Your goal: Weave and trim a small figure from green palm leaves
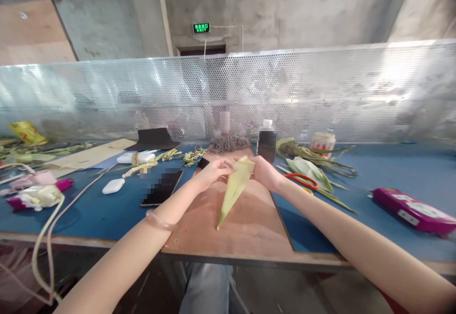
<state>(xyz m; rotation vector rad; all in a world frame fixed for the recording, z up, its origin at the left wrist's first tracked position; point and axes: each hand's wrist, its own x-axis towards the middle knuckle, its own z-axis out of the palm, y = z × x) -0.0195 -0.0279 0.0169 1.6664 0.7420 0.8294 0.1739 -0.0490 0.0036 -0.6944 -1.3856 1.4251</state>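
A pale green leaf-like piece [235,186], wide at the top and narrowing to a point at the bottom, is held above a wooden board [228,233]. My left hand [214,171] has its fingers curled at the upper left edge of the leaf. On the other side, my right hand [265,171] grips the upper right edge, its fingertips partly hidden behind the leaf. The leaf's tip points down towards the front of the board. Behind both hands lies a heap of grey cord [230,144].
On the blue table [384,166] are a dark phone [164,188], a white case [113,186], red-handled scissors [302,179], leaves [309,170], a bottle [266,142] and a magenta pack [413,209]. Cables [50,238] hang at the left edge. A perforated metal screen [228,95] stands behind.
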